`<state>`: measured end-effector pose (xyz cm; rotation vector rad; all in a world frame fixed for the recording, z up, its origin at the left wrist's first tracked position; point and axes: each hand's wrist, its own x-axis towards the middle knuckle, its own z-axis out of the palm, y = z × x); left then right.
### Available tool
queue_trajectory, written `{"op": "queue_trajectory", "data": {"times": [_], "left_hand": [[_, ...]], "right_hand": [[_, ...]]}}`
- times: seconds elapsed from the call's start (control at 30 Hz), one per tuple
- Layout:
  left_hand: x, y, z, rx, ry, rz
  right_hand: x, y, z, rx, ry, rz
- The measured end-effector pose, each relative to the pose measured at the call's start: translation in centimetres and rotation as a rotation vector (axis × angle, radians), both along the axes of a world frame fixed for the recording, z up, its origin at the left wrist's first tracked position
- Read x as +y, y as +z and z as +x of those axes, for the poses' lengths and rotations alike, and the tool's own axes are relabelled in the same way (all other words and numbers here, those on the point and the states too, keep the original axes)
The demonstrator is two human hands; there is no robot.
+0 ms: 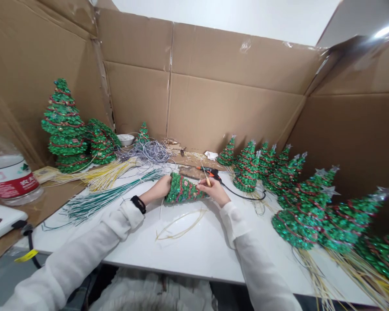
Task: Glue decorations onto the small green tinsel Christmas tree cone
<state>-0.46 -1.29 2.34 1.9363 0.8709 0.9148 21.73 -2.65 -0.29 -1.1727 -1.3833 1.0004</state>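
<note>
A small green Christmas tree (pixel 183 189) with red garland lies on its side above the white table. My left hand (pixel 162 188) is closed around its wide base end. At the narrow tip, my right hand (pixel 215 191) pinches with thumb and forefinger; what lies between those fingertips is too small to make out. The same hand holds an awl (pixel 208 181) with a pale wooden handle, its thin metal shaft slanting up and left. On the table just below the tree lie a few pale yellow strands (pixel 181 235).
A hot glue gun (pixel 212 172) with a black cord rests behind my right hand. Bundled green strands (pixel 100 201) and yellow strands (pixel 113 172) lie left. Several star-topped trees (pixel 300 211) crowd the right. A water bottle (pixel 11 172) stands far left; cardboard walls (pixel 201 103) enclose the table.
</note>
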Motion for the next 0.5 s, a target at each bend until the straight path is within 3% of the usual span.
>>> {"op": "queue_trajectory", "data": {"times": [0.23,0.43,0.5], "left_hand": [[0.4,0.4,-0.4,0.126,-0.038,0.11],[0.9,-0.4,-1.1,0.279,0.169,0.276],[0.9,-0.6,-1.3,0.307,0.18,0.361]], "right_hand": [[-0.2,0.4,0.5,0.021,0.048,-0.036],[-0.3,0.4,0.5,-0.004,0.078,-0.021],[-0.3,0.4,0.5,-0.016,0.083,-0.014]]}}
